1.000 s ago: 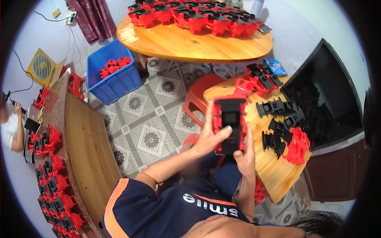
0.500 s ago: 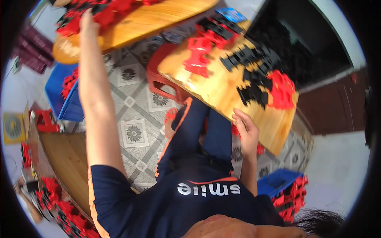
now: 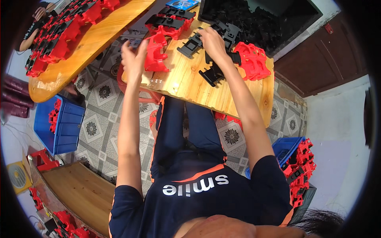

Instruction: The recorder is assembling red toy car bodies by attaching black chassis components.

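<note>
My left hand [image 3: 134,61] is raised at the left edge of the small wooden table [image 3: 180,89], empty, its fingers apart. Just right of it stands a red plastic frame [image 3: 155,57]. My right hand [image 3: 213,43] reaches over the loose black plastic parts in the middle of the table. Its fingers are bent down onto a black plastic part [image 3: 191,47], with the fingertips partly hidden. Another black part [image 3: 212,75] lies closer to me. Red frames [image 3: 252,61] are stacked to the right. Red frames with black parts fitted [image 3: 170,22] stand at the far left.
A long wooden table [image 3: 85,41] at the left carries rows of red-and-black assemblies; another person's hand [image 3: 39,14] is beyond. Blue crates stand on the floor at left [image 3: 59,125] and right [image 3: 291,148]. A large dark container [image 3: 274,23] of black parts adjoins the small table.
My left hand has come back from the long table to the small table. My right hand has moved from the near edge up onto the black parts. The view has shifted.
</note>
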Tool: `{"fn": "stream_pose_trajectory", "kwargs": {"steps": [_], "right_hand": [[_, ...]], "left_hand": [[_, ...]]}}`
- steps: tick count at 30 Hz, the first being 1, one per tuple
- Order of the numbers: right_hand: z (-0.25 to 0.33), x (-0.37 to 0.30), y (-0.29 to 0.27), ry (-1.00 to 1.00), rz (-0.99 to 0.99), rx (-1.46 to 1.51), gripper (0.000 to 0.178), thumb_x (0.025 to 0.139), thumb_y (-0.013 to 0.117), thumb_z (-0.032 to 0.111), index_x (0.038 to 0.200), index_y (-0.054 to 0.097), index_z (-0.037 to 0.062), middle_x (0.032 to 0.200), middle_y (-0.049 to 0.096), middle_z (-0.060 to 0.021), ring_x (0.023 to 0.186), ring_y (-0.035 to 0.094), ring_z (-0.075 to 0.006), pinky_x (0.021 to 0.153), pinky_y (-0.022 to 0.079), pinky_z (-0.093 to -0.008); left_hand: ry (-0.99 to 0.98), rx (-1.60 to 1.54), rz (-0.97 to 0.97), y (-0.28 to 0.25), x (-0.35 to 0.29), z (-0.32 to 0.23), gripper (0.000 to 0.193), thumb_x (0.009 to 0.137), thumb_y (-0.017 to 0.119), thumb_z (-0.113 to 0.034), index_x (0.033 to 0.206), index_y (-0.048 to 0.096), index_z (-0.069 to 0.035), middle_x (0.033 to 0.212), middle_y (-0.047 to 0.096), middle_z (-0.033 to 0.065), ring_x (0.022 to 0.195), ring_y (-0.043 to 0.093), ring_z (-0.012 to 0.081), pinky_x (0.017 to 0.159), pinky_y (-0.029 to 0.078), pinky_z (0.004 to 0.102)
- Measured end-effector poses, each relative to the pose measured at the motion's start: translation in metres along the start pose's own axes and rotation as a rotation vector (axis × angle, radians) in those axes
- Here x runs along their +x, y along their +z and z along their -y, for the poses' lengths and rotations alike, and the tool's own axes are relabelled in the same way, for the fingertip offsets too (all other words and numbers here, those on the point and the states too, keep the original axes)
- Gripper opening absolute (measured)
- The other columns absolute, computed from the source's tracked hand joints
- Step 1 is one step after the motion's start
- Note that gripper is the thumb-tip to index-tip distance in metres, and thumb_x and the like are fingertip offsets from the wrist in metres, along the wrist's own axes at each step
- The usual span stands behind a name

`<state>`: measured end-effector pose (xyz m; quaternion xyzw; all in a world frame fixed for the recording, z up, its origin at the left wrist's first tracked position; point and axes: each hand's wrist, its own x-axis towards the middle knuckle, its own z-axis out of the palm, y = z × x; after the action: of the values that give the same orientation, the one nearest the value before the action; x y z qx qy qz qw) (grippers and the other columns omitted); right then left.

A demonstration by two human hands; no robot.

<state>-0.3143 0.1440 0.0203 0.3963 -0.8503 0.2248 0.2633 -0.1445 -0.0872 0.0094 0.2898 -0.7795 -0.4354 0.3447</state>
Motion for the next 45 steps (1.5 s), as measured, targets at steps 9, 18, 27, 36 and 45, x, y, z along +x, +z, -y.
{"fn": "stream_pose_trajectory", "kwargs": {"steps": [9,18,27,36,45], "right_hand": [[-0.011,0.024,0.0,-0.208,0.154,-0.053,0.021,0.078,0.068,0.006,0.099,0.07,0.0081,0.101,0.061,-0.0095,0.104,0.058,-0.0284,0.086,0.05,-0.0397],[0.134,-0.078,-0.097,0.06,-0.01,0.478,0.027,0.076,0.079,0.022,0.091,0.066,0.0037,0.076,0.057,-0.0086,0.071,0.059,-0.0258,0.064,0.05,-0.037],[0.169,-0.095,-0.086,0.039,-0.129,0.328,0.026,0.076,0.079,0.021,0.087,0.063,0.0035,0.081,0.059,-0.0089,0.076,0.06,-0.0275,0.065,0.05,-0.0376],[0.156,-0.079,-0.078,0.0,-0.219,0.399,0.048,0.078,0.078,0.038,0.103,0.065,-0.0007,0.101,0.063,-0.0149,0.084,0.064,-0.0298,0.073,0.051,-0.0358],[0.151,-0.061,-0.074,0.199,0.387,1.272,0.063,0.093,0.064,0.03,0.142,0.04,-0.0007,0.14,0.049,-0.018,0.135,0.042,-0.0272,0.111,0.032,-0.0369]], "left_hand": [[-0.237,-0.562,0.429,0.008,0.006,0.021,0.103,0.075,0.082,-0.023,0.15,0.017,0.002,0.13,0.054,0.0186,0.113,0.06,0.0252,0.091,0.052,0.0374],[-0.324,-1.318,0.391,-0.025,-0.103,0.004,0.094,0.084,0.07,-0.004,0.155,0.009,-0.013,0.137,0.051,0.0175,0.122,0.054,0.0248,0.105,0.043,0.0411],[-0.23,-1.329,0.398,-0.031,-0.13,-0.019,0.096,0.083,0.07,-0.002,0.155,0.007,-0.01,0.145,0.042,0.0148,0.123,0.053,0.0237,0.105,0.042,0.0369],[-0.219,-1.134,0.42,-0.037,-0.136,-0.042,0.089,0.088,0.066,-0.011,0.155,0.008,-0.014,0.14,0.043,0.0142,0.128,0.046,0.0236,0.109,0.036,0.0401],[-0.088,-1.121,0.175,-0.046,-0.148,-0.053,0.072,0.096,0.056,-0.022,0.152,0.014,-0.006,0.137,0.044,0.012,0.124,0.046,0.0189,0.106,0.038,0.0326]]}}
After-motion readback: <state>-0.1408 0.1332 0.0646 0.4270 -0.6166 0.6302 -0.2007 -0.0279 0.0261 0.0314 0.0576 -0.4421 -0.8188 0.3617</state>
